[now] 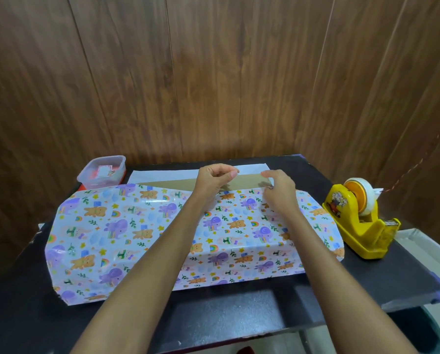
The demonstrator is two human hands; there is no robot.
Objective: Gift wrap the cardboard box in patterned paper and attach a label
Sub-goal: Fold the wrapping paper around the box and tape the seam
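Note:
The cardboard box [241, 182] lies long-side toward me on the black table. Glossy patterned paper [137, 226] with purple, orange and rainbow figures covers its top and front, so only a brown strip shows at the far side. The paper's white underside [162, 175] lies flat beyond the box. My left hand [215, 181] hovers over the far edge of the box, thumb and fingers pinched together, with nothing visible in them. My right hand [277, 190] is close beside it, its fingers curled down at the paper's far edge. Whether it grips the paper is unclear.
A yellow tape dispenser [359, 221] with a roll of tape stands at the right end of the box. A clear plastic tub [102, 172] holding small items sits at the back left. A wooden wall rises right behind the table [226, 315].

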